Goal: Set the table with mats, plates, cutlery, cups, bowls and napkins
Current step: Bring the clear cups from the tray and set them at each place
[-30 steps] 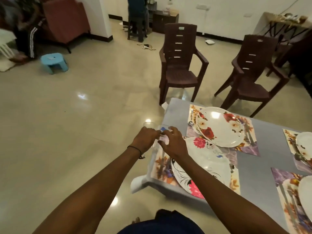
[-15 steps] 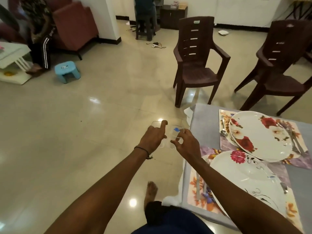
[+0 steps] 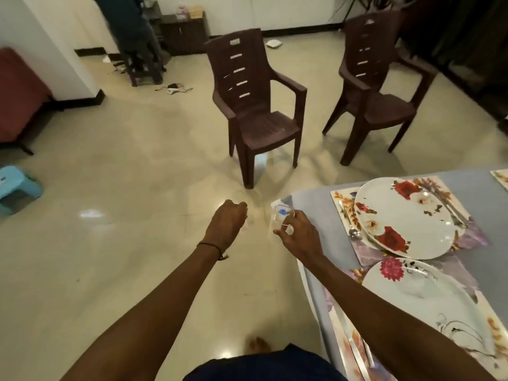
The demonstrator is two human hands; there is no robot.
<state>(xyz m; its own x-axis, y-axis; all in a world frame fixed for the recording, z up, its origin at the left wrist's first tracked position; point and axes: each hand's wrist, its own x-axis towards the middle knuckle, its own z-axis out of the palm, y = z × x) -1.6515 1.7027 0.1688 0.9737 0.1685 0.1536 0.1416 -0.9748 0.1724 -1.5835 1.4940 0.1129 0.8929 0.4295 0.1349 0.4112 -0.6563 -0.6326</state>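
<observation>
Grip of L hand (image 3: 229, 225) curled round clear cup (image 3: 248, 224), R hand (image 3: 298, 236) pinching blue-marked cup (image 3: 280, 217), beside table (image 3: 310, 204) edge

Clear cup (image 3: 246, 213) in left hand (image 3: 226, 226); blue-marked cup (image 3: 280, 219) in right hand (image 3: 299, 238).

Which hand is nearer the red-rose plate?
Right. The right hand, pinching a clear cup, hangs at the table corner, just left of the plate; the left hand, gripping a second cup, is farther left, over the floor.

Arms outstretched, left hand (image 3: 228, 225) round left cup (image 3: 247, 221), right hand (image 3: 299, 235) round right cup (image 3: 279, 217).
</observation>
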